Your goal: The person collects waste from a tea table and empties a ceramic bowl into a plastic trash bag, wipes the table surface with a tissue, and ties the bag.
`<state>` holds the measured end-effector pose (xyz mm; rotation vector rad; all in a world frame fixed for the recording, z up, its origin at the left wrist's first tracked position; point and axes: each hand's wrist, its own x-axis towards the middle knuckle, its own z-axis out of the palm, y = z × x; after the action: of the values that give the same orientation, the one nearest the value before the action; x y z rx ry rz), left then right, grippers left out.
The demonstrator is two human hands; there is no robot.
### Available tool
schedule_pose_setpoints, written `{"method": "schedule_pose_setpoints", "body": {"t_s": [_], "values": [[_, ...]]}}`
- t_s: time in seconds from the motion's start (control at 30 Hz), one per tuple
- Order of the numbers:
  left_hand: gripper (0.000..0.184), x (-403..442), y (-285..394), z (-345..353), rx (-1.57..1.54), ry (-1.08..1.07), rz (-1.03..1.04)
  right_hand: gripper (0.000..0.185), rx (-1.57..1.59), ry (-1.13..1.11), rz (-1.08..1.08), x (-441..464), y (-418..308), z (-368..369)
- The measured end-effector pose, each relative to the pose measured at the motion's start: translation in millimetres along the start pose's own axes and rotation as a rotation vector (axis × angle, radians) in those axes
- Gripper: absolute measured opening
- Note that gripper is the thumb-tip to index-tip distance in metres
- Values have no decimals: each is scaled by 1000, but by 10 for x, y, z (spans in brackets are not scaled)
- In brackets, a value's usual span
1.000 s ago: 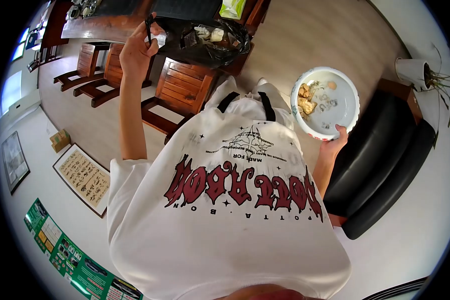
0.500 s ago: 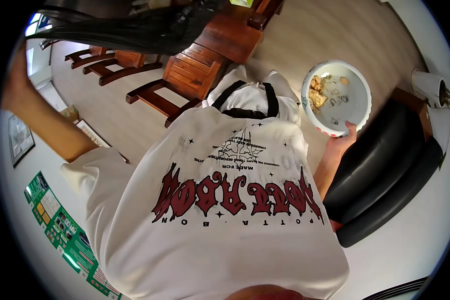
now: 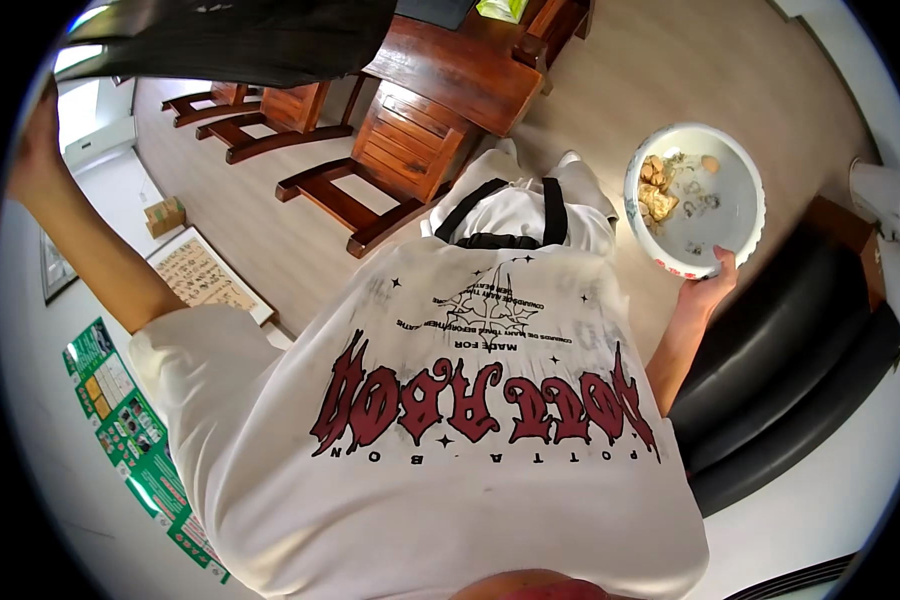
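My right hand (image 3: 711, 283) grips the near rim of a round white bowl (image 3: 735, 205), thumb over the edge and other fingers mostly hidden beneath. Brownish lumps (image 3: 657, 190) lie against the bowl's left inner side, with a small tan piece and several dark bits or marks on its bottom. The bowl is held out to my right, above the floor. At the far left my left hand (image 3: 35, 150) is raised, partly lost at the dark view edge. It appears closed on a corner of a black plastic bag (image 3: 240, 45), which spreads across the upper left.
Wooden chairs (image 3: 405, 140) and a wooden table (image 3: 450, 70) stand ahead. A black sofa (image 3: 770, 400) is close on my right, with a white plant pot (image 3: 880, 195) beyond it. On the left are a framed calligraphy sheet (image 3: 205, 275), a cardboard box (image 3: 165, 215) and a green poster (image 3: 135, 440).
The view has shifted, with chairs and bowl lower and further right in it. The black bag takes up less of the upper middle. Both hands keep their hold.
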<state>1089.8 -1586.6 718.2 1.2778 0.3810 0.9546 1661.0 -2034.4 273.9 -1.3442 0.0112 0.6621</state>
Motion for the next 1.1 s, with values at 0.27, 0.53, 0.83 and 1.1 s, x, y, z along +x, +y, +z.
{"method": "schedule_pose_setpoints", "body": {"t_s": [0.27,0.53,0.83,1.1], "values": [[100,49,-132,-150,317,555,190,65,71,100,19,40,-35,86],[90,252,-342,-75,-1,444,-28,64,91,165,104,53,164,-73],[82,233,-1258,-176,-213,287,-170,60,64,268,74,62,318,-156],[70,-12,-2279,-77,-245,393,-132,61,29,239,55,6,108,-28]]}}
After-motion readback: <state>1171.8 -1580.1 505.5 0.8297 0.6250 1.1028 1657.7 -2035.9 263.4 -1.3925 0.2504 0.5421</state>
